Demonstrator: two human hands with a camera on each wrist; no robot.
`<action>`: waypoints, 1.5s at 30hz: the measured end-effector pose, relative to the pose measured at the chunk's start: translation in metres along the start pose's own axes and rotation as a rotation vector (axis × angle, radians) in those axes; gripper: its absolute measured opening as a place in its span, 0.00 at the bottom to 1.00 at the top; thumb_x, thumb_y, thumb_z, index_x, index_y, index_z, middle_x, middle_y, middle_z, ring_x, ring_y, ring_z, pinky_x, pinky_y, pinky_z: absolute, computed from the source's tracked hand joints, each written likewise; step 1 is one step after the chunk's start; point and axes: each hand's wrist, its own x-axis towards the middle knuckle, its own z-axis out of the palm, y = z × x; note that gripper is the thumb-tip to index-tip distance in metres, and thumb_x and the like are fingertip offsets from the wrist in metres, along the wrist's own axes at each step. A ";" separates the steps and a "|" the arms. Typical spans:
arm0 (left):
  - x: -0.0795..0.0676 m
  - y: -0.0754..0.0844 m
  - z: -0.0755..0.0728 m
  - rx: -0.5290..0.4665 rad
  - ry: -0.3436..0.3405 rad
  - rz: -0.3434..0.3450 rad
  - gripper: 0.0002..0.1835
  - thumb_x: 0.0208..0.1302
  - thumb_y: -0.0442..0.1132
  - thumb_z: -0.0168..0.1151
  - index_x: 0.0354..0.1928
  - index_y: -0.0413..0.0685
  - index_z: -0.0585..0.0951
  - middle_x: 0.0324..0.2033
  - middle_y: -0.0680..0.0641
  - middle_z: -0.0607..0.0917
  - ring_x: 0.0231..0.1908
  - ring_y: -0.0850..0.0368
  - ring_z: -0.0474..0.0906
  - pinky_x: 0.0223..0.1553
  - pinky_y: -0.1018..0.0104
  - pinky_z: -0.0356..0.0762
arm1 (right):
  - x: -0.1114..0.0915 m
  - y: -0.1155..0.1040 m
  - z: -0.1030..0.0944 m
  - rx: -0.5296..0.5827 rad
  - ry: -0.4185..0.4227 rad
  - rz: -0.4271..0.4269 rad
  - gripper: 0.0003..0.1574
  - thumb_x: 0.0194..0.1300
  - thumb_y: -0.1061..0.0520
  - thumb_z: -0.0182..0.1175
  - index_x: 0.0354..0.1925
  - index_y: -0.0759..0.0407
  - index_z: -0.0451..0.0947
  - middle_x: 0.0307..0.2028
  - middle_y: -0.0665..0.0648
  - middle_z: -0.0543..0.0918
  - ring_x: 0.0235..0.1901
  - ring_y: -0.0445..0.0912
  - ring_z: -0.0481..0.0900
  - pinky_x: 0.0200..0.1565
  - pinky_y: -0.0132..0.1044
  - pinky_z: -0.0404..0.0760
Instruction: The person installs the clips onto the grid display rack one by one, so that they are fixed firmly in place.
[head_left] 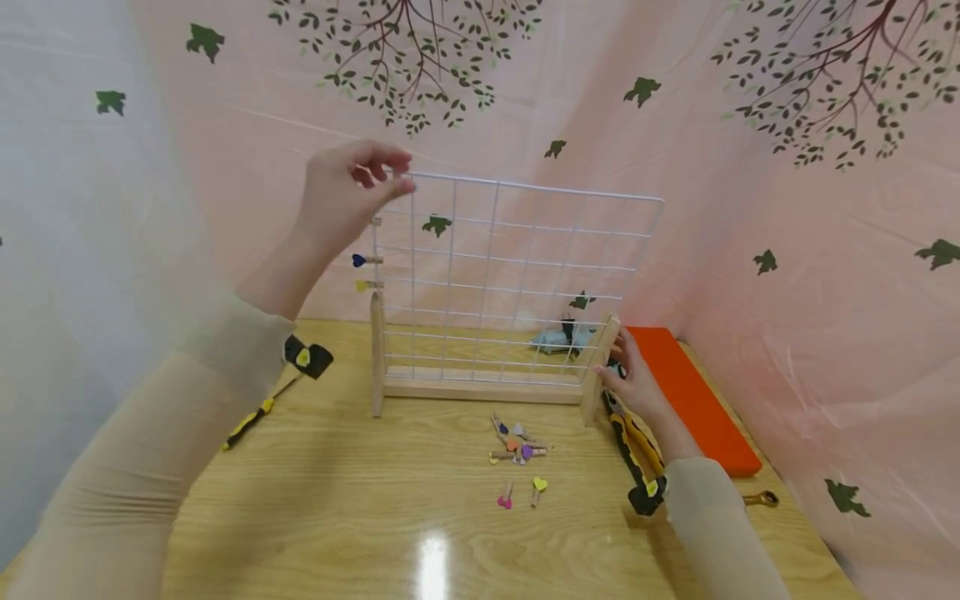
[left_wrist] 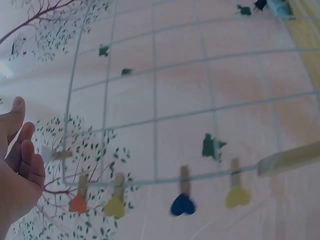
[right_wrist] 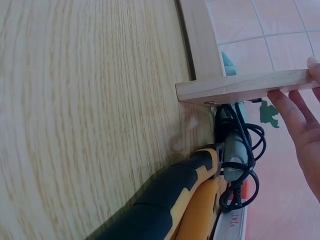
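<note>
A white wire grid (head_left: 498,182) stands upright in a wooden stand (head_left: 480,390). My left hand (head_left: 348,179) is at the grid's upper left corner, fingers loosely bent and holding nothing. Beside its fingertips, a clothespin with a whitish top (left_wrist: 63,155) sits on the top wire. Down the left side wire are clothespins with an orange heart (left_wrist: 78,204), a yellow heart (left_wrist: 115,206), a blue heart (left_wrist: 183,205) and another yellow heart (left_wrist: 238,197). With thumb and fingers on opposite sides, my right hand (head_left: 637,383) grips the stand's right post (right_wrist: 240,86).
Several loose heart clothespins (head_left: 513,446) lie on the table before the stand. Black-and-yellow pliers (head_left: 637,450), a red box (head_left: 693,396) and a wrench (head_left: 763,498) lie right. A light blue tool with a black cord (right_wrist: 235,155) is behind; a screwdriver (head_left: 251,422) lies left.
</note>
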 end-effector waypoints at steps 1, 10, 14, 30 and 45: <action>-0.009 -0.002 0.008 -0.019 -0.022 0.011 0.20 0.50 0.50 0.64 0.43 0.50 0.80 0.37 0.52 0.82 0.33 0.65 0.69 0.36 0.74 0.69 | 0.000 0.000 0.000 -0.005 0.000 0.000 0.47 0.63 0.64 0.51 0.69 0.45 0.35 0.66 0.64 0.48 0.62 0.63 0.52 0.51 0.62 0.65; -0.101 -0.028 0.085 -0.126 -0.376 -0.023 0.19 0.51 0.48 0.65 0.46 0.53 0.78 0.40 0.53 0.81 0.39 0.58 0.72 0.38 0.64 0.71 | 0.000 0.003 -0.002 -0.030 -0.012 -0.023 0.47 0.63 0.65 0.51 0.69 0.48 0.35 0.66 0.65 0.49 0.62 0.64 0.53 0.51 0.62 0.64; -0.139 -0.046 0.118 -0.115 -0.498 -0.056 0.20 0.48 0.49 0.66 0.45 0.54 0.79 0.40 0.55 0.81 0.41 0.57 0.74 0.40 0.63 0.72 | 0.000 0.004 -0.003 -0.026 -0.012 -0.036 0.47 0.63 0.65 0.52 0.69 0.48 0.35 0.65 0.65 0.49 0.61 0.64 0.54 0.50 0.63 0.65; -0.221 -0.079 0.190 -0.031 -0.869 0.269 0.16 0.47 0.47 0.67 0.40 0.54 0.82 0.41 0.57 0.80 0.46 0.62 0.71 0.54 0.59 0.64 | 0.009 0.036 -0.006 -0.062 0.008 -0.027 0.48 0.63 0.57 0.53 0.67 0.32 0.34 0.67 0.60 0.48 0.63 0.60 0.54 0.51 0.62 0.64; -0.226 -0.076 0.197 -0.081 -0.906 0.056 0.12 0.47 0.38 0.68 0.37 0.53 0.82 0.35 0.60 0.80 0.38 0.67 0.72 0.46 0.70 0.71 | -0.002 0.001 -0.003 -0.009 -0.009 -0.028 0.46 0.63 0.64 0.52 0.68 0.50 0.36 0.66 0.65 0.47 0.62 0.64 0.52 0.49 0.62 0.67</action>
